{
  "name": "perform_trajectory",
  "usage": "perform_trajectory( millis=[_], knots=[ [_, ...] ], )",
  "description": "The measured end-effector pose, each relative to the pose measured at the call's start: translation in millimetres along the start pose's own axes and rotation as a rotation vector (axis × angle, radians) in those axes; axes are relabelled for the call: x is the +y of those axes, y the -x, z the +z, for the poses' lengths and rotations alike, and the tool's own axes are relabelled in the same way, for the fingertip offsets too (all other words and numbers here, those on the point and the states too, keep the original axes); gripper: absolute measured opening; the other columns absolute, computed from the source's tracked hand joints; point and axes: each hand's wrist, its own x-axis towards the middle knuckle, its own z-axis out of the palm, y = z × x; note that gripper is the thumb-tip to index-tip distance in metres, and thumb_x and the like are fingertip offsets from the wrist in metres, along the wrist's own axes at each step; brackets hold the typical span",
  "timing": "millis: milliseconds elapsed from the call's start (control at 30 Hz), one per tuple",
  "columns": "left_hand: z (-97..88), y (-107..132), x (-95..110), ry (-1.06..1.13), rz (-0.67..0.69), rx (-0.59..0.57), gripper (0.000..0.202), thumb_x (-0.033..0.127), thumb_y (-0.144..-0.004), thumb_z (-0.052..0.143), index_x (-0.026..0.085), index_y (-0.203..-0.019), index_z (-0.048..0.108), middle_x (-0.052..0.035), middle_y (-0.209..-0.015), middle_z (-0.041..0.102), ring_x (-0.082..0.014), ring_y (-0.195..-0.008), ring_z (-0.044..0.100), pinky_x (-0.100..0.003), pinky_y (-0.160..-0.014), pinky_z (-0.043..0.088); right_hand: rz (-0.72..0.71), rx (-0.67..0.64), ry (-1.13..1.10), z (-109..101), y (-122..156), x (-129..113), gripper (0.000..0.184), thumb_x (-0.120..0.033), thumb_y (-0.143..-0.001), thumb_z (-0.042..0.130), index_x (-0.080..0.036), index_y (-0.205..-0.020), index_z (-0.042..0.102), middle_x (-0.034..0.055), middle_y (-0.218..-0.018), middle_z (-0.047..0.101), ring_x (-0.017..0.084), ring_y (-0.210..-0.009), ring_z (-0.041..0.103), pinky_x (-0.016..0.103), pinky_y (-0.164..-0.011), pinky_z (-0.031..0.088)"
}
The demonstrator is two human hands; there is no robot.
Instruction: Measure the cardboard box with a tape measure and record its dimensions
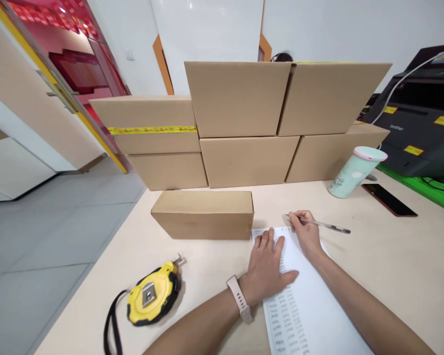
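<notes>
My right hand (306, 232) is closed round a pen (331, 227), its tip near the top edge of a sheet of paper (314, 305). Columns of small handwriting run down the sheet's left side; the words are too small to read. My left hand (268, 268) lies flat on the paper with its fingers spread, and a pale watch strap (239, 298) circles that wrist. Just beyond the left hand sits a small closed cardboard box (207, 226). A yellow and black tape measure (153, 295) rests to the left, its metal end hook poking out.
Larger cardboard boxes (247, 160) are stacked in two rows along the back of the table (403, 276). At the right stand a mint tumbler (355, 172), a phone (389, 200) lying flat and a black printer (422, 123). Part of a person's head (281, 57) shows behind the boxes.
</notes>
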Motion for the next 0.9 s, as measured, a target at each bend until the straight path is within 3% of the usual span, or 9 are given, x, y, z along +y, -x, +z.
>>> perform_trajectory(
  millis=[100, 267, 467, 900],
  knots=[
    [-0.4, 0.3, -0.9, 0.005, 0.005, 0.007, 0.079, 0.063, -0.078, 0.052, 0.018, -0.141, 0.035, -0.019, -0.153, 0.024, -0.0359, -0.138, 0.024, -0.052, -0.11, 0.025, 0.034, -0.054, -0.068, 0.8, -0.5, 1.8, 0.031, -0.044, -0.072, 0.071, -0.021, -0.083, 0.053, -0.0031, -0.064, 0.059, 0.013, -0.057, 0.055, 0.028, -0.058, 0.045],
    [-0.3, -0.2, -2.1, 0.024, -0.018, 0.025, 0.071, 0.061, -0.079, 0.053, 0.022, -0.137, 0.041, -0.0179, -0.152, 0.026, -0.0359, -0.136, 0.028, -0.052, -0.108, 0.028, -0.076, -0.191, 0.117, 1.8, 4.2, -3.2, 0.029, -0.039, -0.078, 0.063, -0.022, -0.063, 0.045, -0.0062, -0.053, 0.046, 0.011, -0.048, 0.044, 0.025, -0.049, 0.035],
    [1.0, -0.3, -2.0, 0.01, -0.011, 0.047, 0.072, 0.059, -0.078, 0.056, 0.022, -0.138, 0.04, -0.0184, -0.152, 0.027, -0.0362, -0.136, 0.029, -0.052, -0.108, 0.028, -0.126, -0.246, 0.273, 1.4, 7.4, -7.3, 0.026, -0.034, -0.078, 0.057, -0.023, -0.061, 0.041, -0.0065, -0.052, 0.04, 0.011, -0.049, 0.041, 0.024, -0.049, 0.032],
    [4.1, -0.8, -1.3, -0.028, 0.01, 0.065, 0.072, 0.061, -0.078, 0.053, 0.02, -0.137, 0.041, -0.0159, -0.15, 0.032, -0.0361, -0.134, 0.031, -0.052, -0.108, 0.027, -0.139, -0.27, 0.319, 3.5, 8.1, -4.9, 0.028, -0.035, -0.08, 0.057, -0.023, -0.061, 0.039, -0.0072, -0.052, 0.039, 0.011, -0.049, 0.041, 0.024, -0.048, 0.031]
  ],
)
